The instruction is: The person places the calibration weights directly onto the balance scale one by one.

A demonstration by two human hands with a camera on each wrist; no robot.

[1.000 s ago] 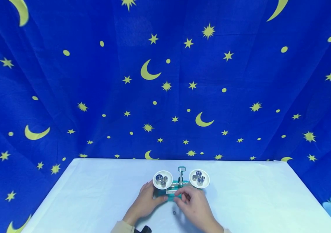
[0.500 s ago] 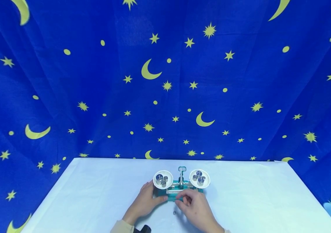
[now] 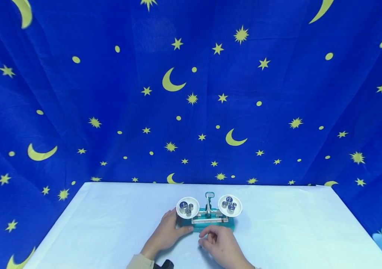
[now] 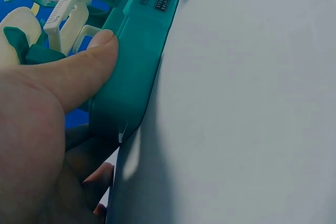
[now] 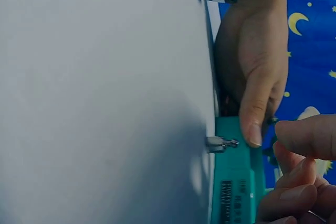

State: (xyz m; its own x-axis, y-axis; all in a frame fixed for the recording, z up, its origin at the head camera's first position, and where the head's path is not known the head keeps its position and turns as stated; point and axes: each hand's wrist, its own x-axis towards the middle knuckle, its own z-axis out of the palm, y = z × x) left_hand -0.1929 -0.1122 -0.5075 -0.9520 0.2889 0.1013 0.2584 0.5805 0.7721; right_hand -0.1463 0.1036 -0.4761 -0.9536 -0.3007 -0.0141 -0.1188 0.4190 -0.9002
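A green balance scale (image 3: pixel 231 224) with two white pans stands on the table. Metal weights (image 3: pixel 184 206) sit in its left pan (image 3: pixel 196 213), and several more weights (image 3: pixel 231 207) are in the right pan (image 3: pixel 239 212). My left hand (image 3: pixel 166 233) grips the left end of the base, its thumb (image 4: pixel 100 59) on top and fingers behind or beneath. In front of the base hovers my right hand (image 3: pixel 222 243), fingers bent and nothing visible between them. A small metal weight (image 5: pixel 216 144) stands on the table near its fingertips, mostly hidden by them in the head view.
A white cloth covers the table (image 3: pixel 295 224). Behind it hangs a blue curtain (image 3: pixel 204 112) with yellow moons and stars. A black device (image 3: pixel 167 264) is at my left wrist, below a beige sleeve (image 3: pixel 140 261).
My right hand has drawn back from the front of the scale's base, down toward the small weight on the table. The left hand has stayed on the base.
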